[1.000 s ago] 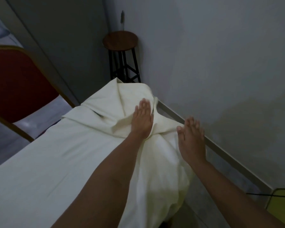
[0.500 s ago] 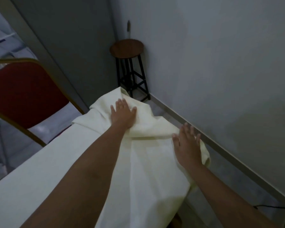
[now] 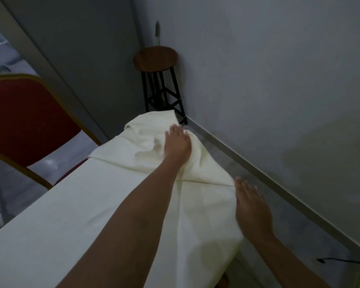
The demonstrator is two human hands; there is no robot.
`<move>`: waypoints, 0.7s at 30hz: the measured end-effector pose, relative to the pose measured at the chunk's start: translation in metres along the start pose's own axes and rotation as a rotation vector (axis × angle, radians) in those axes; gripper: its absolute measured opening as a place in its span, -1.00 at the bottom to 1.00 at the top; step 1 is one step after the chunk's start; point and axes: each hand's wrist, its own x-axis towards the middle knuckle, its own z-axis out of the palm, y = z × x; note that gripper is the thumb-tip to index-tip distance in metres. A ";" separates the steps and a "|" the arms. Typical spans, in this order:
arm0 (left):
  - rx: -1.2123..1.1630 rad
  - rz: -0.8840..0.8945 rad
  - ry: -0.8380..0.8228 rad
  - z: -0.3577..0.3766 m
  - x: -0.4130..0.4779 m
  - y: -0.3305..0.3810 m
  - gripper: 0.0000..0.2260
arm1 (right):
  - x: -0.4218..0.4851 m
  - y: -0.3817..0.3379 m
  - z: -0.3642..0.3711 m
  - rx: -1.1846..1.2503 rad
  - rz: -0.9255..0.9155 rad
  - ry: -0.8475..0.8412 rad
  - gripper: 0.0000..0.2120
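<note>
A cream cloth [image 3: 96,204] covers a long table that runs from the near left to the far middle. Its far end is folded back in a rumpled, creased flap [image 3: 146,140]. My left hand [image 3: 177,143] lies flat on that flap near the table's far right corner, fingers straight. My right hand [image 3: 252,208] is at the table's right edge, fingers straight and together, against the hanging side of the cloth.
A red chair with a gold frame [image 3: 23,121] stands close at the left. A round wooden stool on black legs [image 3: 156,59] fills the far corner. A grey wall [image 3: 279,80] runs along the right, with a narrow floor strip and a black cable [image 3: 341,261].
My left hand has slid along the folded cloth toward the far right corner. My right hand has drawn back toward me and dropped along the table's right edge. The flap lies flatter.
</note>
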 end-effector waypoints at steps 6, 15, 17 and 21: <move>-0.013 0.329 -0.111 0.002 0.000 0.055 -0.55 | -0.025 0.007 -0.002 -0.029 0.136 0.010 -0.55; 0.109 -0.184 0.061 -0.041 0.020 -0.060 -0.42 | 0.004 -0.033 -0.005 0.045 0.162 -0.002 -0.36; 0.126 -0.217 -0.051 -0.036 0.023 -0.080 -0.41 | 0.013 -0.033 -0.005 0.047 0.178 -0.033 -0.42; 0.093 -0.147 -0.069 -0.025 0.035 -0.085 -0.38 | 0.028 -0.026 -0.011 0.119 0.174 -0.076 -0.47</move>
